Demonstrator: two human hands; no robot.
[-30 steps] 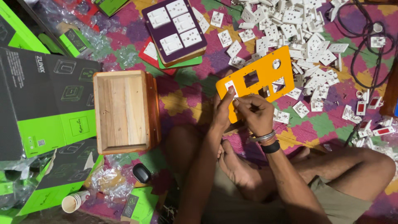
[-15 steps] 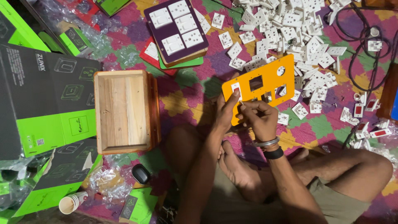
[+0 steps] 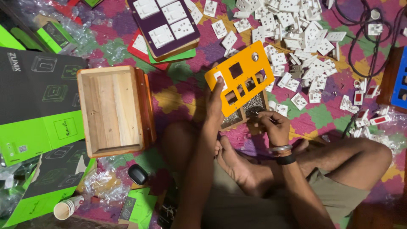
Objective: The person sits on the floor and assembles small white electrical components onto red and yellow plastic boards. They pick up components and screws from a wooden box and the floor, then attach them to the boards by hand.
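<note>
I sit cross-legged on a patterned mat. My left hand (image 3: pixel 215 96) grips the lower left edge of an orange panel (image 3: pixel 248 70) with several rectangular cut-outs and holds it tilted up. One white switch (image 3: pixel 219 78) sits in the panel by my thumb. Under the panel's lower edge lies a small wooden tray of screws (image 3: pixel 253 107). The fingers of my right hand (image 3: pixel 274 126) are pinched together at that tray's near edge. Whether they hold a screw is hidden.
An open wooden box (image 3: pixel 114 111) lies to the left. A purple panel with white switches (image 3: pixel 167 22) lies at the top, with a heap of loose white switches (image 3: pixel 299 32) and black cables (image 3: pixel 375 36) to its right. Green and black cartons (image 3: pixel 38 97), paper cups (image 3: pixel 68 208).
My right hand has left the orange panel and dropped to the screw tray. My left hand has lifted the panel, uncovering the tray beneath.
</note>
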